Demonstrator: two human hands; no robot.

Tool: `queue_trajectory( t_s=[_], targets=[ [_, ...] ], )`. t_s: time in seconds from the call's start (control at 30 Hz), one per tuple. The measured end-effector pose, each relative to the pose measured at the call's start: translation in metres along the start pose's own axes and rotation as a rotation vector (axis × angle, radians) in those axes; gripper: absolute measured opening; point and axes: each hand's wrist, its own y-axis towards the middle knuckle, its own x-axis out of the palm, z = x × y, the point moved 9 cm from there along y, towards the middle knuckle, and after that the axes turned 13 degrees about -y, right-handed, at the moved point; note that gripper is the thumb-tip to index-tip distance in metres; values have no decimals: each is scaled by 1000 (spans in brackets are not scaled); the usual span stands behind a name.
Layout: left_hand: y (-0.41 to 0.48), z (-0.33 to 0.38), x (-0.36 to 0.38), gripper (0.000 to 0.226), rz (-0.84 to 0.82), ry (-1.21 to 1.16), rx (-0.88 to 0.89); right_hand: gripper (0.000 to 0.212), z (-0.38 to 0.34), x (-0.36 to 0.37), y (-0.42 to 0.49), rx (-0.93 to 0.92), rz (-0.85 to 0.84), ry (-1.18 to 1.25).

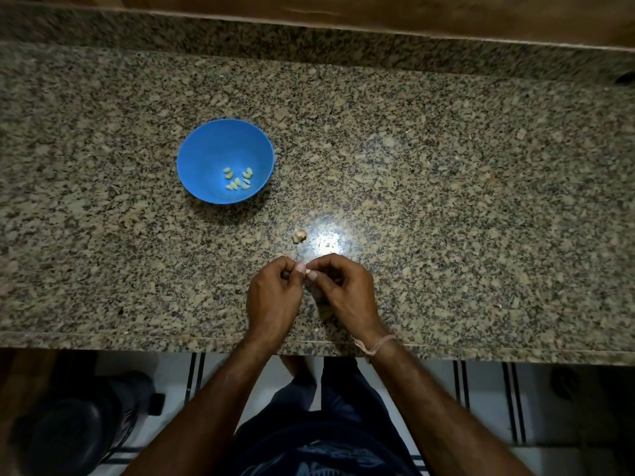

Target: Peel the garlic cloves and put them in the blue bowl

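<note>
**Peeled cloves in the bowl, 2 hands busy near the front edge**

The blue bowl [206,146] stands upright on the speckled granite worktop [446,201]. Inside, a small cluster of peeled cloves [238,181] lies on the bowl's floor, toward its nearer right side; the rest of the inside is bare blue.

Right of the bowl and nearer the person, a pale papery garlic piece [299,235] lies alone on the worktop, well apart from the bowl, beside a bright patch of glare [326,242].

Nearer still from the bowl, past that piece, the left hand [275,297] and right hand [343,293] meet above the worktop's front part. Both are curled, thumbs and fingertips pressed together on a garlic clove [305,270] — almost wholly hidden by the fingertips. A thin band [376,345] circles the right wrist.

Nothing stands between the hands and the bowl. Below the worktop's edge, a dark blurred object [68,424] sits on the floor.
</note>
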Motion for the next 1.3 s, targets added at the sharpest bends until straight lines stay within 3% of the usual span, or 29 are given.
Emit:
queue_trajectory(
  t_s=[0.3, 0.53, 0.6, 0.67, 0.73, 0.83, 0.9, 0.97, 1.07, 1.1, 1.13, 1.17, 1.23, 1.3],
  targets=[
    [-5, 4, 9, 19, -17, -34, 90, 7, 4, 3, 4, 66, 3, -13],
    [-3, 9, 18, 22, -38, 130, 173, 33, -3, 8, 0, 85, 15, -80],
    [-2, 9, 20, 23, -80, 116, 197, 34, 1, 11, 0, 151, -49, -32],
    [-3, 12, 19, 24, -104, 125, 243, 32, 13, 23, -1, 320, -191, 165],
    [-1, 7, 21, 26, -150, 9, 126, 29, 11, 27, -2, 339, -260, 209],
    [-2, -15, 35, 32, -254, -449, -320, 22, -13, 13, 4, -88, -101, -218],
    [-5, -24, 41, 33, -307, -548, -484, 20, -24, 8, 3, -271, -28, -434],
    [-2, -19, 31, 32, -275, -425, -332, 21, -20, 9, 1, -252, -75, -412],
    [-2, 11, 13, 24, -145, 79, 196, 25, -2, 15, -2, 104, -257, -53],
    [-5, 18, 13, 21, -129, 173, 294, 26, 3, 16, -5, 198, -270, 21],
    [-6, 18, 14, 21, -128, 201, 312, 26, 2, 15, -6, 170, -243, -24],
    [-4, 12, 16, 24, -152, 135, 229, 25, -4, 14, -7, 65, -190, -97],
    [-1, -11, 23, 32, -235, -256, -166, 20, -22, 5, -11, -221, -34, -363],
    [-14, -31, 36, 38, -309, -513, -533, 15, -34, 4, -16, -380, 8, -531]
  ],
)
